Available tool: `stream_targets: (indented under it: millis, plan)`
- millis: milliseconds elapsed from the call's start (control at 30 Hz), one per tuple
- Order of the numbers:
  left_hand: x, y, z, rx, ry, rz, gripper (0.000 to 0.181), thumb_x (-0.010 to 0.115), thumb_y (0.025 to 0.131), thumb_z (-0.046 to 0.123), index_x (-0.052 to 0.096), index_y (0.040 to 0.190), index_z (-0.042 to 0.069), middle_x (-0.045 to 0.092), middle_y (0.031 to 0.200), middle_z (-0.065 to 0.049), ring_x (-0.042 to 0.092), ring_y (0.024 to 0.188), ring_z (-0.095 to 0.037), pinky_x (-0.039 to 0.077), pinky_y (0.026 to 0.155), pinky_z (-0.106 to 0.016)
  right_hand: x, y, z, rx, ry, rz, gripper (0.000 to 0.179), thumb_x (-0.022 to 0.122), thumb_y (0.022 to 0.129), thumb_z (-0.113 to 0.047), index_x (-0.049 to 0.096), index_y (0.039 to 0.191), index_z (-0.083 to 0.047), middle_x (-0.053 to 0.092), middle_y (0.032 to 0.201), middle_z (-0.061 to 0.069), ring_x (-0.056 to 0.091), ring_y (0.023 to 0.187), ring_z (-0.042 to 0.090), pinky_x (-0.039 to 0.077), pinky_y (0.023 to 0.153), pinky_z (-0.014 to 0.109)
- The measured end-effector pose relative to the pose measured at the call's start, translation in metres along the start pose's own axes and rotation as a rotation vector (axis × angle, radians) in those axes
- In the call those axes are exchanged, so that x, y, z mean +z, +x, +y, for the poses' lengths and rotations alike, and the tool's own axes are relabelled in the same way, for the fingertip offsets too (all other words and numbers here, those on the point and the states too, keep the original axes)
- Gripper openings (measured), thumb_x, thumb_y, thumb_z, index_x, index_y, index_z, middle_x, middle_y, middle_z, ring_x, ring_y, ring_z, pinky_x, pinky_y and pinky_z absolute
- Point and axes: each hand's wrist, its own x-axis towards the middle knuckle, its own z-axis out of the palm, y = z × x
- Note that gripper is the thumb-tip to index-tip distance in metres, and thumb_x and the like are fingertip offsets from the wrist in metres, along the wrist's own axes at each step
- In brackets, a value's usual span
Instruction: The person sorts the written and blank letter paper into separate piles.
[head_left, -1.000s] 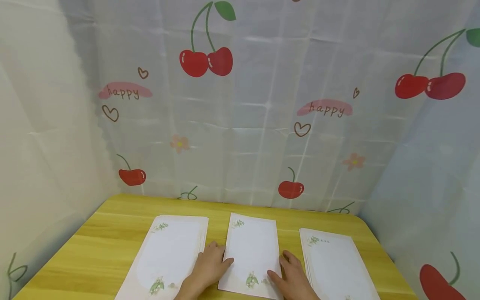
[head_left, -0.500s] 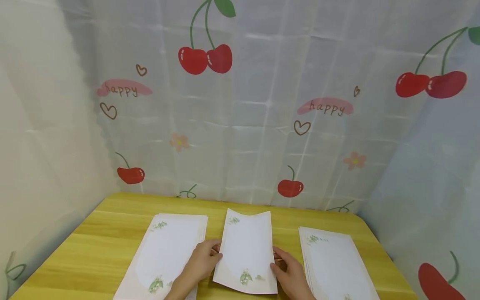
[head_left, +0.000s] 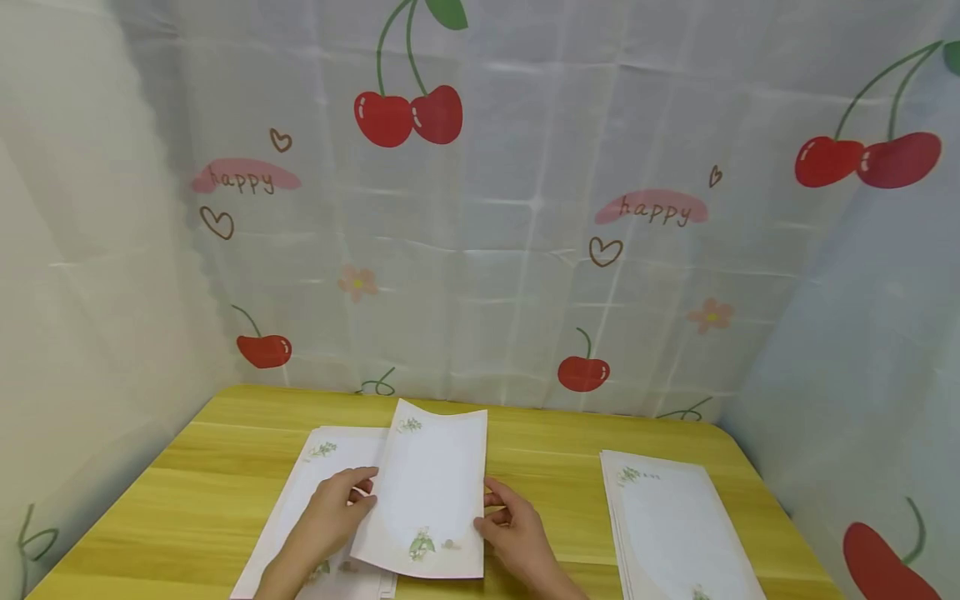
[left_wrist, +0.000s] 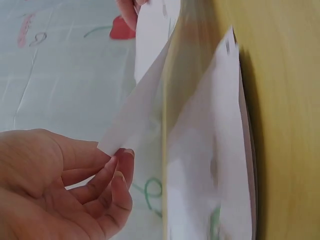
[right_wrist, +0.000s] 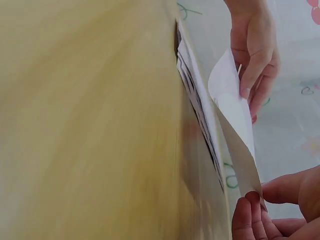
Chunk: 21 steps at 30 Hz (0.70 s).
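Between both hands a sheet of paper [head_left: 431, 492], white with a pale border and green floral prints, is held up and slightly bowed. My left hand [head_left: 330, 508] pinches its left edge between thumb and fingers; in the left wrist view that hand [left_wrist: 75, 180] grips the edge of the sheet [left_wrist: 137, 110]. The right hand [head_left: 517, 533] pinches the opposite edge, and the right wrist view shows those fingers [right_wrist: 255, 210] at the paper's corner. Below the lifted sheet lies the left stack of matching paper [head_left: 285, 517], partly covered by it. Wrist views show a gap between sheet and stack.
Another stack of the same printed paper [head_left: 682, 525] lies at the right of the yellow wood-grain table [head_left: 555, 467]. A white curtain [head_left: 480, 208] with cherry prints and the word "happy" hangs behind and along both sides of the table.
The sheet lay flat in the middle of the table one second ago. Both hands have lifted it and carried it left, over the left stack. The right stack has stayed in place.
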Motion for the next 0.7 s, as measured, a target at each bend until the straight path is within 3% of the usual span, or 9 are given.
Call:
stream_targets:
  millis: [233, 400, 700]
  plan:
    - [-0.040, -0.004, -0.026, -0.037, 0.088, 0.010, 0.035, 0.065, 0.088, -0.006, 0.062, 0.122, -0.011, 0.066, 0.094, -0.007, 0.062, 0.084, -0.021, 0.052, 0.076, -0.039, 0.049, 0.015, -0.011, 0.034, 0.071, -0.037, 0.058, 0.069, 0.085, 0.007, 0.046, 0.139, 0.014, 0.059, 0.104, 0.011, 0.056, 0.081, 0.019, 0.049, 0.062, 0.022]
    - [-0.061, -0.013, -0.046, -0.098, 0.138, 0.021, 0.035, 0.063, 0.087, -0.006, 0.062, 0.121, -0.013, 0.067, 0.096, -0.010, 0.063, 0.086, -0.023, 0.051, 0.075, -0.038, 0.079, 0.017, -0.015, 0.038, 0.088, -0.051, 0.059, 0.068, 0.084, 0.009, 0.047, 0.138, 0.013, 0.059, 0.104, 0.008, 0.055, 0.076, 0.015, 0.048, 0.058, 0.021]
    - [-0.074, -0.017, -0.070, -0.177, 0.144, -0.039, 0.035, 0.059, 0.089, -0.006, 0.058, 0.123, -0.016, 0.066, 0.102, -0.016, 0.061, 0.090, -0.027, 0.053, 0.074, -0.040, 0.108, 0.016, -0.013, -0.005, 0.029, -0.061, 0.055, 0.071, 0.082, 0.006, 0.050, 0.132, 0.017, 0.056, 0.096, 0.000, 0.046, 0.068, 0.006, 0.042, 0.057, 0.020]
